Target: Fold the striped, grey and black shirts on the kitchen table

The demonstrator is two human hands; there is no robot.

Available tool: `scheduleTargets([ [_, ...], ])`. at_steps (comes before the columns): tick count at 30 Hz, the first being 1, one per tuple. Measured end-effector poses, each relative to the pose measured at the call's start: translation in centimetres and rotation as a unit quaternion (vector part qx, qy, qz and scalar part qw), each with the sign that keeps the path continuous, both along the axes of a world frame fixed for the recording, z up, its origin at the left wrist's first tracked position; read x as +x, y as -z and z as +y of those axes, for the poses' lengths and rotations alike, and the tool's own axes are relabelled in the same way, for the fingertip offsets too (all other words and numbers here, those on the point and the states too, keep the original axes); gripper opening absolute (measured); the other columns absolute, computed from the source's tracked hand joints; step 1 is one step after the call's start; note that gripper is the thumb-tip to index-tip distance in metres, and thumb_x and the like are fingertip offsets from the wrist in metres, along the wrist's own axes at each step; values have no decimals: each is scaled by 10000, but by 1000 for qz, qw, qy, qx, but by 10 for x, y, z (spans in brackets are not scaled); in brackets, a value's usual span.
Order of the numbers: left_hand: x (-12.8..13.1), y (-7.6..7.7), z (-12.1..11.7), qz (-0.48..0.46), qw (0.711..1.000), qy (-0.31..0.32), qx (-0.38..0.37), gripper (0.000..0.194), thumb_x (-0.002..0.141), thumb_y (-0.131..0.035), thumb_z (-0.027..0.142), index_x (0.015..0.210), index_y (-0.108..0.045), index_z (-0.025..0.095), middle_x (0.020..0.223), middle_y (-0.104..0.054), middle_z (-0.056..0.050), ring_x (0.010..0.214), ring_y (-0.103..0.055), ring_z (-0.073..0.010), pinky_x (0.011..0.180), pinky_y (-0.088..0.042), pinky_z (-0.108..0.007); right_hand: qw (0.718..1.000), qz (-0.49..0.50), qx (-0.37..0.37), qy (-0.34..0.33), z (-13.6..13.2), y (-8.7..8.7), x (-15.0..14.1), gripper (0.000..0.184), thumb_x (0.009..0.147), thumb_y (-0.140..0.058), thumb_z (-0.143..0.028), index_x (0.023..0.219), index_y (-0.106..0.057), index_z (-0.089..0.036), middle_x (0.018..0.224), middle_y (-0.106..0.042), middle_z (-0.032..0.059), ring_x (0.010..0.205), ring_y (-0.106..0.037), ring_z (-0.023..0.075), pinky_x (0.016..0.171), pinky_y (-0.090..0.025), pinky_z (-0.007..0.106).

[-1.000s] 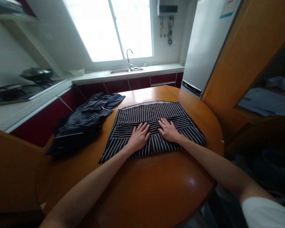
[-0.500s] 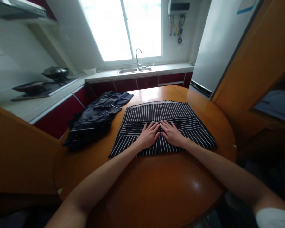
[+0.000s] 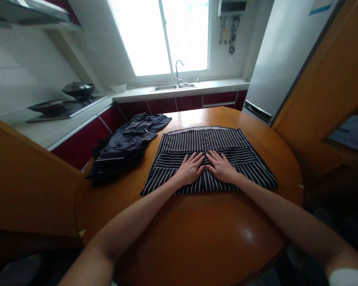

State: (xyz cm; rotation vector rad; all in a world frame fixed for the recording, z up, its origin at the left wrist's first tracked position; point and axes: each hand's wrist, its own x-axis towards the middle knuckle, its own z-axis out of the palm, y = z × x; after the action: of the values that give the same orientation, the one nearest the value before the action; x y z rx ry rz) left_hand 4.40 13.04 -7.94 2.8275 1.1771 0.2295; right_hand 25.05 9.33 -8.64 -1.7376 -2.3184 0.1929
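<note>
A black garment with white stripes lies spread and folded on the wooden table. Its sleeves or folded parts cross the middle with stripes running sideways, while the rest has stripes running lengthwise. My left hand rests flat on the garment left of its middle, fingers spread. Close beside it, my right hand also lies flat on the cloth with its fingers apart. A small gap separates the two hands, and neither grips the fabric.
Dark clothing lies in a heap on the table's left side. Behind are a counter with a sink and tap. A stove with pans stands at the left, a fridge at the right.
My hands have moved slightly apart on the striped garment, still flat. The whole view has shifted a little, so the scene sits further right.
</note>
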Motion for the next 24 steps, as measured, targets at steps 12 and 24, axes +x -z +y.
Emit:
scheduleTargets([
  [12, -11, -7, 4, 20, 996, -73, -37, 619, 1053, -222, 572, 1606, -265, 298, 1685, -179, -22, 1562, -116, -300, 1219, -153, -613, 987, -9, -46, 152, 7, 2, 46, 733, 1022, -220, -614, 1600, -278, -166, 1680, -191, 121, 1559, -133, 258, 1234, -93, 575],
  [24, -116, -5, 34, 40, 973, -225, -34, 634, 1049, -250, 503, 1592, -314, 183, 1671, -205, -107, 1549, -169, -325, 1210, -161, -622, 962, -16, -1, 273, -12, 13, 146, 672, 1023, -269, -488, 1541, -386, -77, 1641, -287, 175, 1532, -227, 319, 1211, -162, 629],
])
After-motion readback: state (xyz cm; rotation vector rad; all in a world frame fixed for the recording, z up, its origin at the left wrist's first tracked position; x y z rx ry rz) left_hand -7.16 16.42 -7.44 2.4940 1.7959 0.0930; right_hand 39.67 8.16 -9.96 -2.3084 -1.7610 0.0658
